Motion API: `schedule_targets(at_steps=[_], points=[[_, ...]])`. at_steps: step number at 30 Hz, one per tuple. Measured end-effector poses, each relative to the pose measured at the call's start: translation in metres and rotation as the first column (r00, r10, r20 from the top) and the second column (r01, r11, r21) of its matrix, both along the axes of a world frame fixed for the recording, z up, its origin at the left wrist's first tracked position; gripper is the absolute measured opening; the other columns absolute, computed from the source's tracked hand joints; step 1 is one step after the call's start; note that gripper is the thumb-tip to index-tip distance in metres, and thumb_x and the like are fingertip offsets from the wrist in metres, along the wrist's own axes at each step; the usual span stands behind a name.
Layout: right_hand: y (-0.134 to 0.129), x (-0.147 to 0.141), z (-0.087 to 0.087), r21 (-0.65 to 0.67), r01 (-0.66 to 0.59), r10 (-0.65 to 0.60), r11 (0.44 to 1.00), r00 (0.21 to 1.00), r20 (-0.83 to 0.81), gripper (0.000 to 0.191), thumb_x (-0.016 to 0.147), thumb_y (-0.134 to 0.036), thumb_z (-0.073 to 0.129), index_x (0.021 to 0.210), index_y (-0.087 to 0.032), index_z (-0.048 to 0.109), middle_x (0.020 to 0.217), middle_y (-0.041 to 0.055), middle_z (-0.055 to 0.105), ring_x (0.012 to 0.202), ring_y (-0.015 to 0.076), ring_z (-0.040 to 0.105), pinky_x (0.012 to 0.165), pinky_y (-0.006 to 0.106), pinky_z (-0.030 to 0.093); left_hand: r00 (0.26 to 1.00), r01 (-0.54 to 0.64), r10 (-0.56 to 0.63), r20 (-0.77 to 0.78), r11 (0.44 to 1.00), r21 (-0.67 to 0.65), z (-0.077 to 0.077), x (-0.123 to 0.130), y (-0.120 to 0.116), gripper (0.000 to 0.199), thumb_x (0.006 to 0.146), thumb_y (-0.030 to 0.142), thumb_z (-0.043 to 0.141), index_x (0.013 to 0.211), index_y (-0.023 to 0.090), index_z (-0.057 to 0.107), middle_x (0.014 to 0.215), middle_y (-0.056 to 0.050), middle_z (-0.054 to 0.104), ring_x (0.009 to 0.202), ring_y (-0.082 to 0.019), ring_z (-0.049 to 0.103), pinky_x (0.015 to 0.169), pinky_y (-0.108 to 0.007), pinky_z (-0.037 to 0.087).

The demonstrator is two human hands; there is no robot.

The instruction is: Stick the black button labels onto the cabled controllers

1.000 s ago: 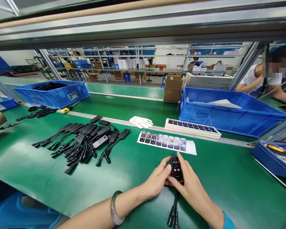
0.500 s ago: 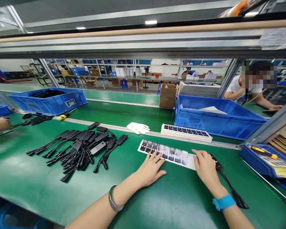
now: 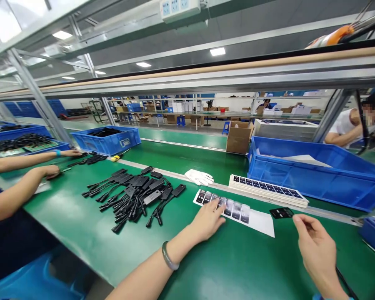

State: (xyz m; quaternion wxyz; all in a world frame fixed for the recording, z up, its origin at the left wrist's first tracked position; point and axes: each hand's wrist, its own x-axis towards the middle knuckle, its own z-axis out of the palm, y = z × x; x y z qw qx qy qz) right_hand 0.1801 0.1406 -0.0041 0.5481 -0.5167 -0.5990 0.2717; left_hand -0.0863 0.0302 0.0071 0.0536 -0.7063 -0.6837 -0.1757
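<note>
My left hand [image 3: 208, 218] lies with fingers spread on a strip of black labels [image 3: 245, 213], whose right end is bare white backing. To the right of the strip, my right hand [image 3: 314, 246] pinches one black label [image 3: 281, 213] by its right edge, off the backing. A black cable [image 3: 345, 281] shows partly behind my right wrist. Left of the strip lies a pile of black devices with short cables [image 3: 137, 191]. Behind the strip sits a stack of label sheets [image 3: 268, 190].
A white glove [image 3: 199, 177] lies behind the strip. Blue bins [image 3: 312, 175] stand at the back right, back left [image 3: 112, 143] and right edge. Another person's hands [image 3: 51, 171] work at the left; someone sits at the far right.
My right hand has moved right, away from the strip, and now holds a loose label. The view has turned left, showing more of the neighbouring person's arms.
</note>
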Motion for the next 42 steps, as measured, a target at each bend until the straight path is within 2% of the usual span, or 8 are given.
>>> schedule_targets(at_steps=[5,10,17,20,22,26,33,42], points=[[-0.019,-0.009,0.005,-0.153,-0.134,0.108,0.979,0.980,-0.168,0.037,0.074,-0.056,0.062,0.088,-0.021,0.059,0.084,0.0011,0.059,0.076,0.0194,0.056,0.066,0.030,0.040,0.851,-0.526,0.525,0.038,0.846,0.092,0.008,-0.068,0.002,0.050,0.083,-0.001,0.026,0.132,-0.006,0.033,0.112,-0.031,0.050,0.108,-0.037,0.046,0.087,-0.059,0.035],[-0.032,-0.021,0.004,-0.124,-0.295,0.257,0.947,0.933,-0.253,0.036,0.074,-0.056,0.063,0.087,-0.022,0.056,0.085,-0.0016,0.054,0.078,0.0165,0.053,0.071,0.028,0.041,0.811,-0.585,0.579,0.089,0.807,0.077,0.012,-0.092,-0.006,0.051,0.079,0.001,0.036,0.129,-0.008,0.036,0.098,-0.026,0.055,0.103,-0.037,0.049,0.091,-0.060,0.031],[-0.055,-0.032,0.010,-0.152,-0.504,0.413,0.850,0.818,-0.400,0.028,0.081,-0.050,0.060,0.085,-0.023,0.052,0.073,-0.0038,0.049,0.064,0.0124,0.049,0.063,0.025,0.041,0.884,-0.214,0.197,0.424,0.977,-0.008,0.021,-0.014,-0.019,0.031,0.086,0.035,0.051,0.113,0.018,0.049,0.093,-0.005,0.058,0.076,-0.017,0.060,0.066,-0.026,0.050],[-0.065,-0.038,0.014,-0.165,-0.553,0.446,0.817,0.787,-0.425,0.027,0.082,-0.048,0.060,0.085,-0.023,0.052,0.071,-0.0039,0.048,0.062,0.0119,0.048,0.059,0.024,0.041,0.409,0.122,0.079,0.909,0.983,-0.140,0.013,0.025,-0.030,0.035,0.084,0.049,0.050,0.102,0.019,0.044,0.080,-0.001,0.057,0.047,-0.009,0.052,0.040,-0.019,0.041],[-0.068,-0.040,0.015,-0.171,-0.571,0.460,0.803,0.776,-0.431,0.026,0.083,-0.047,0.059,0.083,-0.023,0.051,0.070,-0.0039,0.047,0.060,0.0112,0.047,0.056,0.023,0.041,0.086,0.282,0.126,0.988,0.948,-0.146,0.006,0.044,-0.036,0.045,0.078,0.052,0.059,0.102,0.018,0.041,0.079,-0.001,0.057,0.043,-0.007,0.050,0.039,-0.019,0.041],[-0.073,-0.043,0.015,-0.177,-0.594,0.500,0.785,0.776,-0.386,0.026,0.082,-0.045,0.061,0.080,-0.021,0.051,0.066,-0.0049,0.046,0.053,0.0086,0.044,0.051,0.020,0.038,-0.161,0.426,0.202,0.966,0.897,-0.117,-0.002,0.064,-0.043,0.061,0.066,0.040,0.075,0.112,0.016,0.042,0.085,-0.006,0.061,0.055,-0.010,0.059,0.054,-0.022,0.049],[-0.082,-0.048,0.021,-0.218,-0.616,0.569,0.757,0.785,-0.246,0.026,0.078,-0.042,0.065,0.074,-0.019,0.054,0.063,-0.0034,0.049,0.050,0.0091,0.043,0.045,0.020,0.037,-0.318,0.518,0.261,0.911,0.853,-0.064,0.000,0.071,-0.050,0.070,0.061,0.023,0.081,0.120,0.016,0.045,0.090,-0.010,0.065,0.074,-0.018,0.066,0.069,-0.027,0.051],[-0.087,-0.048,0.021,-0.217,-0.615,0.585,0.758,0.788,-0.190,0.023,0.079,-0.040,0.063,0.074,-0.019,0.054,0.063,-0.0025,0.051,0.053,0.0100,0.046,0.046,0.019,0.039,-0.329,0.522,0.275,0.903,0.850,-0.069,0.004,0.071,-0.050,0.070,0.062,0.023,0.082,0.120,0.015,0.045,0.088,-0.012,0.066,0.076,-0.019,0.066,0.073,-0.029,0.052]])
